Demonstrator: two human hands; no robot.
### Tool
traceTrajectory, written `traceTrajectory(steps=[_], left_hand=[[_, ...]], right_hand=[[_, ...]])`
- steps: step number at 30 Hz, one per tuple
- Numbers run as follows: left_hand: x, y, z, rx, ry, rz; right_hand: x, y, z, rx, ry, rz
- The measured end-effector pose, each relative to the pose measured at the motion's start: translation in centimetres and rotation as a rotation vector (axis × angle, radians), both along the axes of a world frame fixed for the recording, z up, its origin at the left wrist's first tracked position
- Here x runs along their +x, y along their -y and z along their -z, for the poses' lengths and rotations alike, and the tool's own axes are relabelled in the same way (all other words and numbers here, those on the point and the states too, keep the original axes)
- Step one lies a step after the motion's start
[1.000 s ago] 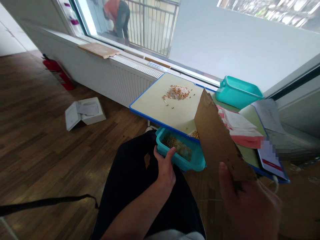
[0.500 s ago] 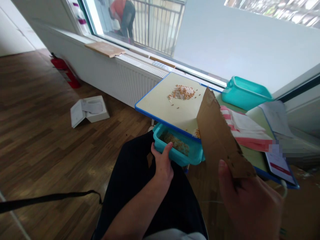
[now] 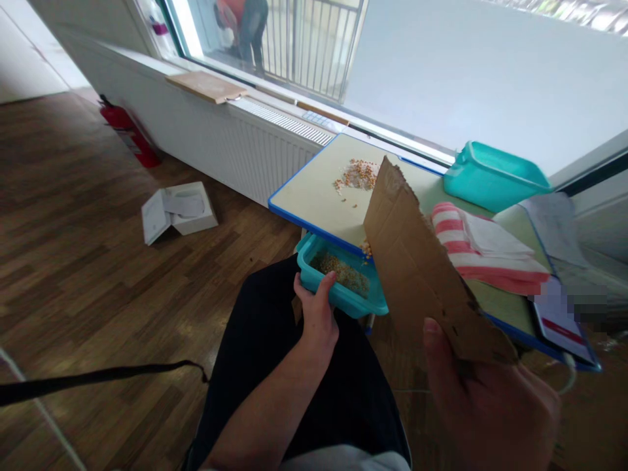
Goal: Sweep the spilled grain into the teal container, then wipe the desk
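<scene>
Cardboard piece (image 3: pixel 417 255) is up on its edge, tilted, slanting across the near edge of the table (image 3: pixel 314 196), torn edge on top. Right hand (image 3: pixel 490 399) has it by the near end: thumb pressed flat on the left face, other fingers behind the board, mostly hidden and dim, but the grip reads as clamped. Left hand (image 3: pixel 318 314) has the tub (image 3: pixel 360 307), a teal one, below the near table edge and over the lap; thumb hooked on the near rim, a finger showing at the left end, so pinched on the wall. Can't tell where its remaining fingers are, or whether the tub rim touches the table. Status, my read: partway. Done: a layer of kernels (image 3: pixel 343 273) covers part of the tub floor. In hand: small cluster (image 3: pixel 366 248) sits right at the near edge, just left of the board's face, with a few kernels at or over the lip above the tub. Left: far heap (image 3: pixel 360 173), orange-yellow kernels mixed with something white, is out on the tabletop well back from the edge, partly behind the board's far end, plus a couple of strays (image 3: pixel 343 199) on its near side. Can't make out what the white stuff is. Second tub (image 3: pixel 475 186) stands at the far right, striped cloth (image 3: pixel 481 252) nearer, phone-like device (image 3: pixel 559 320) at the near right corner; neither hand touches these.
</scene>
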State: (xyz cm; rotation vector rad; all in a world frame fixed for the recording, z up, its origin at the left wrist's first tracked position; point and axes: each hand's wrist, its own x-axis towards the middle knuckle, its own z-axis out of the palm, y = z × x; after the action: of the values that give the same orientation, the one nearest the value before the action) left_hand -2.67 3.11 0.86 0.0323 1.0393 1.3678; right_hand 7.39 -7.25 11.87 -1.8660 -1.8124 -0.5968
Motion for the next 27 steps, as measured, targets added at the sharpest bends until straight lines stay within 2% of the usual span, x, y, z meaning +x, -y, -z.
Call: traceTrajectory(steps=[7, 11, 14, 16, 19, 22, 25, 27], left_hand=[[-0.5, -0.3, 0.2, -0.014, -0.007, -0.010], [-0.7, -0.5, 0.6, -0.029, -0.011, -0.003], [-1.1, -0.8, 1.0, -0.037, -0.022, 0.010], [-1.4, -1.0, 1.1, -0.032, -0.032, 0.007], [-1.8, -1.1, 1.2, 0.008, -0.020, -0.001], [-2.0, -1.2, 1.4, 0.037, -0.007, -0.009], [-2.1, -1.2, 1.5, 0.011, -0.017, -0.013], [-2.2, -1.2, 1.4, -0.008, -0.026, -0.015]], right_hand=[[0.5, 0.1, 0.0, -0.002, 0.017, -0.035], [2.7, -1.7, -0.3, 0.046, -0.056, -0.066], [4.7, -5.5, -0.2, 0.039, -0.240, -0.271], [5.6, -9.0, 0.2, -0.078, -0.392, -0.432], [5.8, -14.9, 1.3, -0.177, -0.717, -0.517], [4.7, -20.3, 2.2, -0.262, -0.961, -0.611], [3.6, -24.1, 2.6, -0.359, -1.135, -0.681], [3.2, -25.5, 2.5, -0.372, -1.220, -0.671]])
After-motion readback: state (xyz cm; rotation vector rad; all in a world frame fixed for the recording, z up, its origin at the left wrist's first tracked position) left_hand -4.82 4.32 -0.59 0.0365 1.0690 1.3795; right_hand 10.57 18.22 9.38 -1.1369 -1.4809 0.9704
